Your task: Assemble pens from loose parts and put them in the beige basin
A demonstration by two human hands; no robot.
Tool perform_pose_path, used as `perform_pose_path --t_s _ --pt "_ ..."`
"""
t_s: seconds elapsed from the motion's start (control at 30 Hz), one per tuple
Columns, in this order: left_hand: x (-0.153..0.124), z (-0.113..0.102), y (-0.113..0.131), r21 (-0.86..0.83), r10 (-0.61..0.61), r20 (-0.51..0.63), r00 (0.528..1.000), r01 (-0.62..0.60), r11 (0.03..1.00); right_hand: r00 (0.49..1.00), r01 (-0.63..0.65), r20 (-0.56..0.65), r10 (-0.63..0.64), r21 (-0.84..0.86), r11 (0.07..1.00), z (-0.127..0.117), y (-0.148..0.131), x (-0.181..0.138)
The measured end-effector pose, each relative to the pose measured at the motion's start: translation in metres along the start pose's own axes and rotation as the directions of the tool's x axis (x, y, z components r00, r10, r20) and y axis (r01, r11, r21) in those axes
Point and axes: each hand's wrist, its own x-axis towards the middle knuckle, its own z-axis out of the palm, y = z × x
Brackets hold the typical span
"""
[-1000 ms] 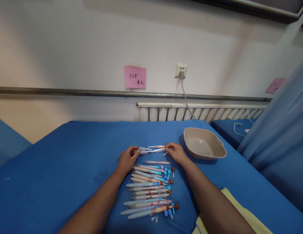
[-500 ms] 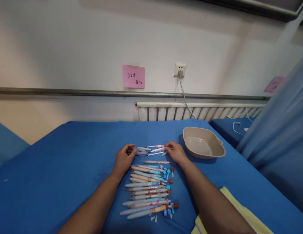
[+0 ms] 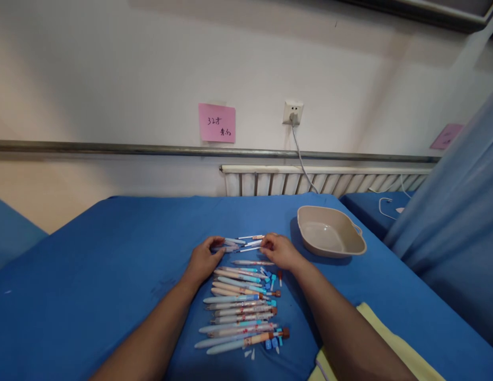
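— Pinching loose pens (image 3: 242, 244) at twelve o'clock of the pile (image 3: 240, 309), my left hand (image 3: 202, 259) and right hand (image 3: 278, 251) each grip narrow.
— Risk?
— I think they'd roll off the bed (image 3: 91, 264).

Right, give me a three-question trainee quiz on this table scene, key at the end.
1. True or false: the beige basin has pens in it.
2. Which hand lies nearer the basin: A) left hand B) right hand?
3. Fill in: the row of pens lies on a ____ cloth.

Key: 1 false, it shows none; 2 B; 3 blue. Both hands touch the small pen parts at the far end of the row.
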Motion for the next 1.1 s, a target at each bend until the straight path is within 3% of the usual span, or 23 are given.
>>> perform_pose_path --t_s 0.1,0.2,0.3,0.43,0.6,0.8,1.03,1.1 --pt "-0.001 -0.008 0.004 0.111 0.121 0.136 0.983 -0.136 0.984 0.978 0.146 0.157 -0.138 -0.043 0.988 0.002 -0.012 -0.003" --pt "-0.001 -0.012 0.005 0.162 0.168 0.236 0.957 -0.209 0.964 0.956 0.236 0.216 -0.199 -0.162 0.958 0.002 -0.021 -0.005" --pt "0.0 -0.01 0.003 0.245 0.181 0.225 0.957 -0.236 0.941 0.951 0.253 0.239 -0.197 -0.234 0.939 0.0 -0.026 -0.007" --pt "0.003 -0.005 0.001 0.341 0.216 0.12 0.969 -0.244 0.908 0.946 0.258 0.259 -0.197 -0.229 0.939 0.002 -0.027 -0.007" --pt "0.0 -0.008 0.009 0.241 0.267 0.02 0.963 -0.264 0.934 0.984 0.134 0.122 -0.134 0.007 0.991 0.014 -0.014 -0.004" --pt "-0.009 -0.003 0.023 0.021 0.26 0.196 0.945 -0.269 0.963 0.991 -0.051 0.137 -0.007 0.418 0.907 0.033 -0.002 0.002" --pt "-0.013 -0.003 0.036 0.117 0.188 0.308 0.933 -0.233 0.965 0.988 -0.07 0.153 -0.009 0.502 0.862 0.036 0.0 0.004" --pt "-0.013 -0.004 0.039 0.134 0.209 0.281 0.937 -0.254 0.958 0.991 -0.075 0.134 0.011 0.484 0.872 0.036 0.0 0.003"
